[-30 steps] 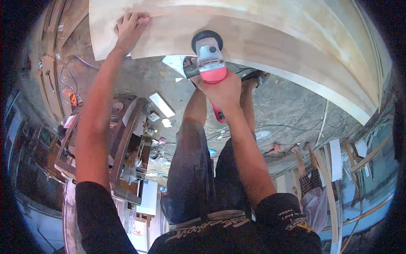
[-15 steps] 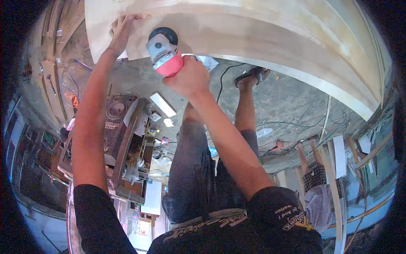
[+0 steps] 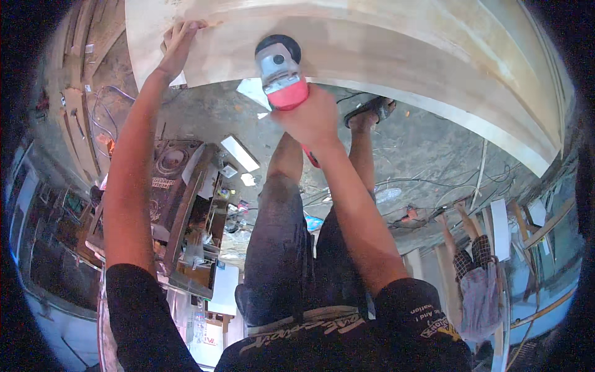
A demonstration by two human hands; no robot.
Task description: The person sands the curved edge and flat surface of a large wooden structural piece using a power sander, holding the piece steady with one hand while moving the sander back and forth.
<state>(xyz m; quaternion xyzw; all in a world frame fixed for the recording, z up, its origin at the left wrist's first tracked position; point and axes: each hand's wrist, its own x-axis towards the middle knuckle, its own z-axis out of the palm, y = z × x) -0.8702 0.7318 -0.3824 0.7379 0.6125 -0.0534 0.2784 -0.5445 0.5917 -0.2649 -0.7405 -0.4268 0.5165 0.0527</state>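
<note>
My right hand (image 3: 317,119) is wrapped round the body of a red and silver angle grinder (image 3: 282,71). Its dark round disc (image 3: 291,44) lies against the pale wooden panel (image 3: 396,56), close to the panel's near edge. Farther left, my left hand (image 3: 178,46) rests on the same panel near its left end, fingers apart and bent over the surface, holding no tool. Brownish and whitish patches streak the curved panel.
A black speaker-like cabinet (image 3: 170,164) stands at the left beside cluttered shelving (image 3: 198,242). Cables (image 3: 427,181) and a white offcut (image 3: 240,154) lie on the floor. Wood strips (image 3: 77,130) lie far left. Another person (image 3: 477,291) is at the right.
My right hand and the grinder have moved right along the panel. My left hand has stayed in nearly the same spot. The other person at the right has shifted slightly.
</note>
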